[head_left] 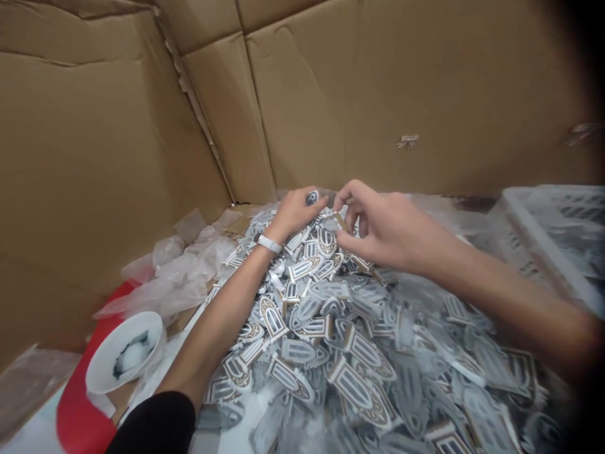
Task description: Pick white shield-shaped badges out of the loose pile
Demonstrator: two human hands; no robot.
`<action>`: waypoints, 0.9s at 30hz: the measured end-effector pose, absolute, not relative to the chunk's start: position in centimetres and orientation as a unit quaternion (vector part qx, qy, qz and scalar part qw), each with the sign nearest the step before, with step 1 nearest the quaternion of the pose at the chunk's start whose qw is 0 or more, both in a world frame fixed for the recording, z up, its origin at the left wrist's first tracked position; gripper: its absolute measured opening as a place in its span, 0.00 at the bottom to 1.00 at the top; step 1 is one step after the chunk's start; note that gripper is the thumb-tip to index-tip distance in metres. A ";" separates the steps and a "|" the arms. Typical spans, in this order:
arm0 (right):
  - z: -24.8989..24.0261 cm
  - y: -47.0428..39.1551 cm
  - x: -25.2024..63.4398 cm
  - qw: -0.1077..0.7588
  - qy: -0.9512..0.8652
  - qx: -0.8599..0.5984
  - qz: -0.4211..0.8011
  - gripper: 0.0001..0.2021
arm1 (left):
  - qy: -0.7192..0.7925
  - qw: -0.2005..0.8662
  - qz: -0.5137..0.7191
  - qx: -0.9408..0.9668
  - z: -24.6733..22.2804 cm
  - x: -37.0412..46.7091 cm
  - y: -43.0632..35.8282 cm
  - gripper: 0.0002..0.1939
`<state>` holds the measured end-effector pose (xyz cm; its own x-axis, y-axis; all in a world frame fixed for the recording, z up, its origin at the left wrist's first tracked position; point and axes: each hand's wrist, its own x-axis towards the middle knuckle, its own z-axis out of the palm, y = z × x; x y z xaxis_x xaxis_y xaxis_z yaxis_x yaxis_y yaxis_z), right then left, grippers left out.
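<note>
Both hands are observed above the far end of a heap of arched, window-patterned pieces [359, 384], close together but apart. A small dark-centred piece [312, 198] is located between the thumb and fingers of the left hand [293, 213] and is judged to be grasped there. It lies to the left of the right hand [380, 228], beyond its fingertips; the left hand is clearly the nearer. Its long axis cannot be established, as most of it is covered.

A gold-edged piece [340, 221] is noted at the right hand, between its curled, parted thumb and index finger. Whether it is gripped or merely adjoined cannot be told, owing to blur. Its gold edge is turned toward the right palm, and its body appears to be directed toward the left hand.

A white-strapped watch [269, 243] is worn on the left wrist. A white bowl [101, 372] is sited left of the heap, and a white crate [551, 252] to its right.
</note>
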<state>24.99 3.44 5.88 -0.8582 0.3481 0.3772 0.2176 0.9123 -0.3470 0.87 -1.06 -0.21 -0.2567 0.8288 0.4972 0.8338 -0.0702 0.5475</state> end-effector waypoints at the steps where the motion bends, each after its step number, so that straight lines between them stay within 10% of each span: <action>1: 6.0 3.5 25.0 0.221 -0.953 -0.145 0.147 0.20 | -0.685 0.004 -0.403 -0.607 -0.2 0.9 -1.1 0.18; 27: 5.5 4.6 26.1 0.072 -0.963 -0.178 0.190 0.12 | -0.707 0.014 -0.382 -0.595 0.1 0.9 -1.2 0.19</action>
<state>26.07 4.63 5.55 -0.9260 0.3709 0.0708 0.3162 0.8641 -0.3916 0.95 -1.22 0.15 -0.2927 0.8300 0.4748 0.8518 0.0008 0.5238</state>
